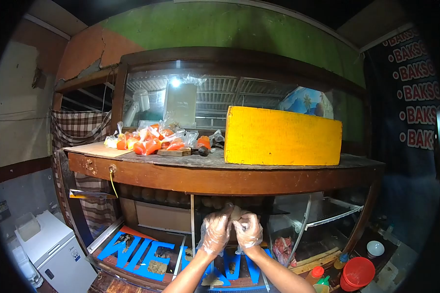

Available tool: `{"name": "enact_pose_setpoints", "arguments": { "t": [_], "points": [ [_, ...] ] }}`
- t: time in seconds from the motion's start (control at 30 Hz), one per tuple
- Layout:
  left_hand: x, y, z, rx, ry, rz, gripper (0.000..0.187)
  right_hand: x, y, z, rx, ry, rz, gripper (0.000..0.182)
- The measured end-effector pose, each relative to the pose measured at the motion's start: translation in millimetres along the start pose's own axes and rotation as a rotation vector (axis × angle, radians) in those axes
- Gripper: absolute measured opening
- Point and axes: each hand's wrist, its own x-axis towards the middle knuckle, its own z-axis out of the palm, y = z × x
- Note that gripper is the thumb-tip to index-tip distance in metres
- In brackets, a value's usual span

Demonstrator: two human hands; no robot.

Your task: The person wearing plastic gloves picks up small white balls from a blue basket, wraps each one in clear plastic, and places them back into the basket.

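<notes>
Both hands wear clear plastic gloves and are raised close together below the wooden shelf. My left hand has its fingers bent and pressed together near a small greyish item between the two hands. My right hand is curled, thumb and forefinger pinched at the same item. What exactly the item is cannot be made out. Beneath the hands lies a glass panel with blue letters.
On the shelf stand a yellow box and plastic bags with orange-red contents. A white chest freezer is at the left. Lower right are a red bucket, a white bowl and bottles.
</notes>
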Motion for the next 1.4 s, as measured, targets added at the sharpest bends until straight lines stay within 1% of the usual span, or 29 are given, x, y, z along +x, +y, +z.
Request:
{"name": "enact_pose_setpoints", "arguments": {
  "t": [0.03,0.07,0.1,0.2,0.23,0.3,0.37,0.43,0.5,0.57,0.63,0.73,0.87,0.93,0.97,1.03,1.1,1.17,1.27,1.33,1.4],
  "points": [
    [1.6,-2.0,1.0,0.021,0.007,0.001,0.055,2.1,6.9,5.0,-0.035,0.004,0.012,0.036],
    [1.1,-5.6,4.3,0.061,0.029,0.018,0.055,3.5,16.1,10.0,-0.055,0.010,-0.015,0.029],
    [1.4,-7.3,6.4,0.062,0.027,0.019,0.055,4.8,19.7,14.0,-0.054,0.011,-0.013,0.029],
    [-0.5,-12.3,12.6,0.060,0.047,0.000,0.055,4.8,21.1,19.6,0.080,0.009,0.053,0.016],
    [-3.6,-14.3,15.3,0.098,0.044,-0.026,0.055,4.7,18.0,19.8,0.087,0.006,0.051,0.016],
    [-3.2,-16.4,17.3,0.136,0.047,-0.052,0.055,5.9,14.7,19.2,0.082,0.046,-0.082,0.014],
    [-0.1,-15.0,16.6,0.137,0.116,-0.023,0.055,4.7,15.7,20.9,0.096,0.038,-0.060,0.016],
    [4.8,-14.1,16.4,0.115,0.135,-0.046,0.052,4.6,16.1,21.5,0.059,0.043,-0.100,0.022],
    [6.5,-13.0,16.2,0.096,0.156,-0.065,0.050,4.3,15.7,21.3,0.001,0.010,-0.063,0.024],
    [7.9,-11.9,17.4,0.078,0.076,-0.198,0.039,4.7,14.8,21.2,-0.058,-0.025,-0.031,0.025],
    [8.9,-9.1,18.5,0.062,0.096,-0.176,0.037,3.1,13.9,20.5,-0.046,-0.068,-0.048,0.027],
    [8.0,-6.1,16.9,0.050,0.119,-0.133,0.034,1.7,11.7,21.3,0.011,-0.039,-0.082,0.027],
    [3.3,-3.5,15.5,0.005,0.145,-0.086,0.030,-1.4,9.1,16.5,-0.003,-0.039,-0.075,0.028],
    [1.6,3.0,10.0,-0.012,0.107,-0.109,0.030,-0.6,-0.8,7.8,-0.018,-0.110,-0.023,0.026],
    [1.0,6.3,7.0,-0.029,0.071,-0.130,0.029,0.5,-5.6,3.8,-0.016,-0.108,-0.021,0.026],
    [0.9,11.7,4.0,-0.021,0.080,-0.137,0.026,1.8,-15.1,-4.4,-0.074,-0.163,-0.010,0.024],
    [1.3,17.8,-1.8,-0.005,0.072,-0.161,0.024,1.6,-21.4,-8.9,-0.078,-0.151,-0.018,0.021],
    [1.9,25.0,-9.3,0.001,0.049,-0.177,0.024,-0.1,-22.3,-13.6,0.006,-0.174,-0.059,0.019],
    [5.0,37.9,-19.7,0.012,0.013,-0.200,0.024,-1.4,-32.0,-24.5,0.010,-0.196,-0.041,0.017],
    [7.9,46.7,-27.1,-0.134,-0.042,-0.282,0.024,-5.0,-32.2,-30.0,0.030,-0.199,-0.035,0.017],
    [3.4,54.6,-31.0,-0.199,-0.057,-0.326,0.024,-10.0,-37.3,-39.5,0.056,-0.215,-0.016,0.017]
  ]
}}
